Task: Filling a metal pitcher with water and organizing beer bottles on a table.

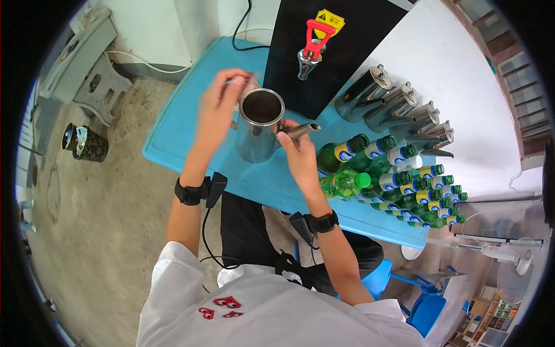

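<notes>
A stainless-steel pot with a long spout stands on the blue table with its round mouth uncovered. Its inside looks dark brown; whether it holds liquid is unclear. My right hand grips the pot's spout near its base, thumb on the near side. On the pot's left, my left hand is blurred beside the rim, its fingers bent. A pale, blurred thing, perhaps the pot's lid, shows at those fingertips; the blur hides whether they grip it.
Behind the pot stands a black dispenser with a red-handled tap. Several lidded steel pots line the wall. Many green glass bottles and a green-capped plastic bottle crowd the right side of the blue table.
</notes>
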{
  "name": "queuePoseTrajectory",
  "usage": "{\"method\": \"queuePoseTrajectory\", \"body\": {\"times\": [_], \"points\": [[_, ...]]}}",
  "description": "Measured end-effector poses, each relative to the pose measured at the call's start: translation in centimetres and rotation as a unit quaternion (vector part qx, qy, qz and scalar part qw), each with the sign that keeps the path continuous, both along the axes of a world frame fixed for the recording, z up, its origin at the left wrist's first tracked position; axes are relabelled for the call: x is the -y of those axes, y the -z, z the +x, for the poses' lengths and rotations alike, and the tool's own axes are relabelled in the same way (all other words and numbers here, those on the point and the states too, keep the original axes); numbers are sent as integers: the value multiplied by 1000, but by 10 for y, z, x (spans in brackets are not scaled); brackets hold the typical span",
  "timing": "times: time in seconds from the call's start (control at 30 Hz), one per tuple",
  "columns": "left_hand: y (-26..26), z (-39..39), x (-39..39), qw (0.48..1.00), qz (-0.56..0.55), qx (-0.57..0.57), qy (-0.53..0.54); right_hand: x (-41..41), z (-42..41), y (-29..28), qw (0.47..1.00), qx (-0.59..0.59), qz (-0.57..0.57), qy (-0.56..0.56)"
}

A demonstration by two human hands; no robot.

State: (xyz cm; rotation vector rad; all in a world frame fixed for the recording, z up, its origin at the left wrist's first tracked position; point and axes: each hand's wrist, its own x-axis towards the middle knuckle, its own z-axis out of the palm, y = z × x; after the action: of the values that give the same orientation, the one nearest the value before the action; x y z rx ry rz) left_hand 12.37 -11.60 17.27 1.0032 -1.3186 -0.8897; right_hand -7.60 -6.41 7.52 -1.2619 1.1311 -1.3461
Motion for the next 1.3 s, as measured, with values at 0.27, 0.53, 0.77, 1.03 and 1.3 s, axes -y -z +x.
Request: {"method": "queuePoseTrajectory", "body": {"times": [0.27,0.53,0.77,1.03,1.3], "points": [[23,7,2,975,65,-209,-48,-59,2,27,996,36,56,61],[43,-14,7,926,37,-374,-27,-91,3,-98,956,-102,133,-241],[40,-51,12,908,41,-414,-45,-82,-2,-157,954,-164,60,-245],[44,-71,5,901,1,-431,-52,-67,-19,-193,960,-228,-10,-163],[-57,-20,11,977,-187,-36,-97,82,-40,-220,844,-372,-361,140]]}}
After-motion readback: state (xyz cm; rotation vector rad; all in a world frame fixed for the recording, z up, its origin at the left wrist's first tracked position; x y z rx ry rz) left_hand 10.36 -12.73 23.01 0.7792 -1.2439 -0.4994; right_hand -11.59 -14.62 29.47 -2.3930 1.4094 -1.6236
